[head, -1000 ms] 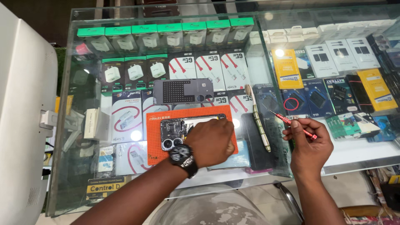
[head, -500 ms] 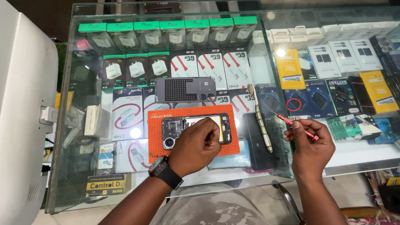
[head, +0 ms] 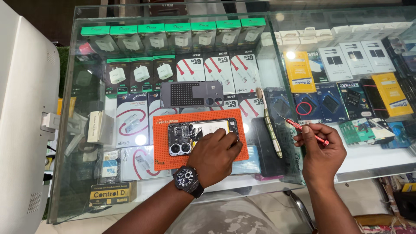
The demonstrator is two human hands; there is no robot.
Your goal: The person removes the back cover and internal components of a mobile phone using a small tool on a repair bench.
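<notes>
An opened smartphone (head: 190,134) with its back removed lies on an orange work mat (head: 173,158) on the glass counter. My left hand (head: 214,155), with a black wristwatch (head: 187,180) on the wrist, rests on the phone's right half, fingers curled on it. My right hand (head: 321,157) is off to the right of the mat and holds a thin red screwdriver (head: 303,128), tip pointing up-left. A dark perforated phone back cover (head: 191,94) lies just beyond the mat.
A long beaded tool with a brush head (head: 269,125) lies right of the mat. Under the glass are boxed chargers and cables (head: 173,41). A white monitor back (head: 19,121) stands at the left. The counter's front edge (head: 173,208) runs below my wrists.
My left hand has slid down and right along the phone, uncovering its camera end. My right hand with the screwdriver has barely moved.
</notes>
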